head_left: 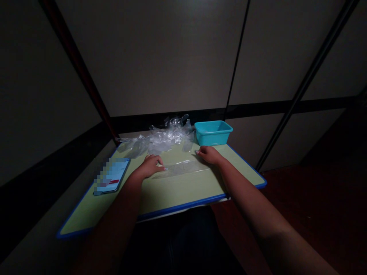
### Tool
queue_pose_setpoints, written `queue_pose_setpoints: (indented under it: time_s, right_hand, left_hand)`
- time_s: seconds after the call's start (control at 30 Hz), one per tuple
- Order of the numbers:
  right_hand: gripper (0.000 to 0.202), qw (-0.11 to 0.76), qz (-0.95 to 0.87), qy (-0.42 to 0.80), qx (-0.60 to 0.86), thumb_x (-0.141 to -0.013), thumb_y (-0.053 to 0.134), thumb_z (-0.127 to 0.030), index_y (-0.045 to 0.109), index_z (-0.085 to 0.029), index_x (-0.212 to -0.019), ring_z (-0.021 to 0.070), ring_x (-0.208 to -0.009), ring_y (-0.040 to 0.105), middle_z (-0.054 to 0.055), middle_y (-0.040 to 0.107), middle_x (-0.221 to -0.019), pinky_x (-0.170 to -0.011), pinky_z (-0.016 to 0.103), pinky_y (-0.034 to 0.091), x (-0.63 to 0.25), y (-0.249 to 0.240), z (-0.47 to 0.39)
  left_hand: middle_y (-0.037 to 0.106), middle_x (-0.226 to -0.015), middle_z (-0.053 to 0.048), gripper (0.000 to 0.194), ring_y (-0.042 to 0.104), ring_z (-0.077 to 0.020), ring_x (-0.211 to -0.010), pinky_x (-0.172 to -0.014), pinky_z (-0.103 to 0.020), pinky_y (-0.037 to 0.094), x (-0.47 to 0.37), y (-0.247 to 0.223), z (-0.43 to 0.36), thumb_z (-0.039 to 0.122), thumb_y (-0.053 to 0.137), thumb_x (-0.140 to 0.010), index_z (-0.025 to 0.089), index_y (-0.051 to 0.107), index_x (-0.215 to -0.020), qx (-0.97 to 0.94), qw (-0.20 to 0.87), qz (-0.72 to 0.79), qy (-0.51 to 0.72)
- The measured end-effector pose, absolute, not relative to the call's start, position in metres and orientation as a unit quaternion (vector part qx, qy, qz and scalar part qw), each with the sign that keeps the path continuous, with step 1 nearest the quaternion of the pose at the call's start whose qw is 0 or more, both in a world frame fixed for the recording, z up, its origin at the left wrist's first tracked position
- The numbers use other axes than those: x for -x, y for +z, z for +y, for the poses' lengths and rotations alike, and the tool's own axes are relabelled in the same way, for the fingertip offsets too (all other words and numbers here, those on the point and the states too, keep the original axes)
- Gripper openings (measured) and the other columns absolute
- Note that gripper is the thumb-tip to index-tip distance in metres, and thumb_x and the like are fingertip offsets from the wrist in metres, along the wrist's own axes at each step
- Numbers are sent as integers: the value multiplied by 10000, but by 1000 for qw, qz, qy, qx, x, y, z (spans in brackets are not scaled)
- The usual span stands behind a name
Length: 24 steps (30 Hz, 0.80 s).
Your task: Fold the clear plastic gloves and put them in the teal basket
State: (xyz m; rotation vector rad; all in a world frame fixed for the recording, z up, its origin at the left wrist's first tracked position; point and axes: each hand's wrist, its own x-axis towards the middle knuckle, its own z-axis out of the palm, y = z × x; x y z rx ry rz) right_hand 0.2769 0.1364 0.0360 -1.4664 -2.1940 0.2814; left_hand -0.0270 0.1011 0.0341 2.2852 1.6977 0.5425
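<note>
A long clear plastic bag (pixel 185 167) lies flat across the middle of the small table. At its left end, my left hand (pixel 150 166) has its fingers curled and the thumb tip pressed on the plastic. My right hand (pixel 210 154) is above the bag's right part, in front of the turquoise basin. Its fingertips are pinched together on a small pale thing (pixel 197 152), too small to name. Behind both hands spreads a crumpled heap of clear plastic bags (pixel 169 137).
The yellow-green table (pixel 177 194) has a blue edge. A turquoise plastic basin (pixel 213 133) stands at its back right. At the left lies a phone or tablet (pixel 116 175) with a lit, partly blurred screen. Pale panels (pixel 172 57) rise close behind the table.
</note>
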Motion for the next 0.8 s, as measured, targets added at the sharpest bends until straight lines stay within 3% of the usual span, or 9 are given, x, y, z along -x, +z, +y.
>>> queue_pose_setpoints:
  time_s: [0.37, 0.67, 0.8]
  right_hand:
    - [290, 235, -798, 110, 544, -856, 481, -364, 613, -139, -730, 106, -565, 442, 29, 598, -650, -512, 225, 250, -276, 38, 135]
    - [310, 221, -804, 102, 543, -862, 469, -381, 625, -133, -761, 115, -589, 466, 45, 624, -695, -522, 224, 269, -277, 39, 136]
    - [299, 222, -803, 100, 544, -861, 475, -376, 623, -137, -758, 117, -594, 469, 48, 627, -705, -520, 224, 272, -277, 39, 136]
  left_hand:
    - [576, -815, -34, 144, 485, -223, -908, -846, -310, 345, 23, 37, 97, 342, 631, -644, 204, 601, -673, -787, 142, 575, 171]
    - [515, -638, 24, 242, 501, -161, -664, -610, -253, 371, 20, 40, 96, 379, 627, -594, 197, 474, -638, -748, 236, 572, 239]
    - [509, -645, 33, 269, 505, -139, -629, -584, -243, 378, 22, 33, 99, 418, 603, -628, 197, 468, -702, -719, 268, 567, 300]
